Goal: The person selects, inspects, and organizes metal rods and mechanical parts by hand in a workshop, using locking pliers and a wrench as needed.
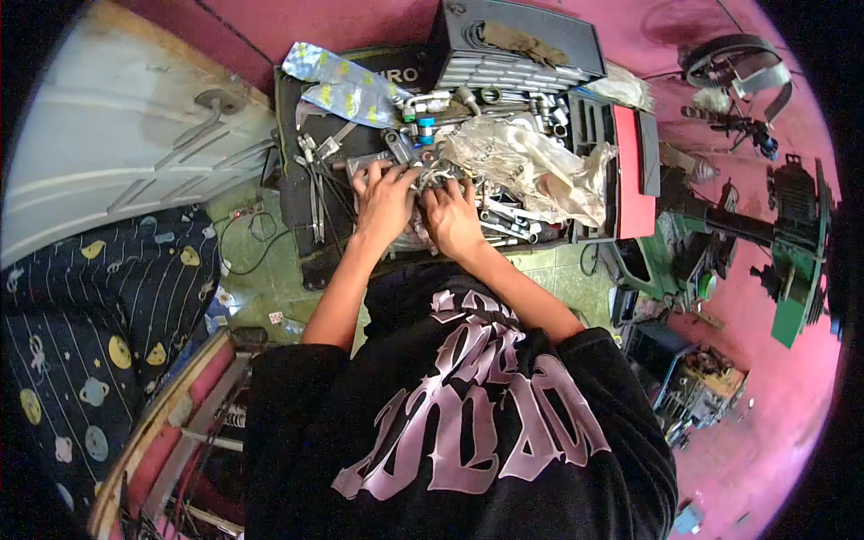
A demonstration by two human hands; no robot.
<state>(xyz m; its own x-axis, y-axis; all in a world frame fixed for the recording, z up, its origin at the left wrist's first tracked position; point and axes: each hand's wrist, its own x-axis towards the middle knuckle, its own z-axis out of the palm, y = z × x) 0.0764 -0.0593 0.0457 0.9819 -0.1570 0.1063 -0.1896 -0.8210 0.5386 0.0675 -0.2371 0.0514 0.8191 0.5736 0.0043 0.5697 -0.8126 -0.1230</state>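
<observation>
My left hand point(385, 205) is over the tool-covered mat, its fingers bent onto a clear plastic bag point(416, 236) that shows beneath and between my hands. Close beside it, my right hand point(453, 221) has its fingers curled at the edge of the tool pile; what lies under the fingertips is hidden. Just beyond the fingers are a blue-banded socket point(426, 130) and a dark ratchet-like tool point(396, 144). A crumpled whitish plastic bag point(522, 162) covers part of the pile to the right. Several wrenches point(508, 216) lie below that bag.
A grey parts organizer point(517, 45) stands at the back, with a red-and-black toolbox point(634, 171) to the right. Silvery patterned packaging point(351, 85) and long thin tools point(317, 193) lie at left. A green machine point(783, 243) stands far right; a white door point(153, 135) is left.
</observation>
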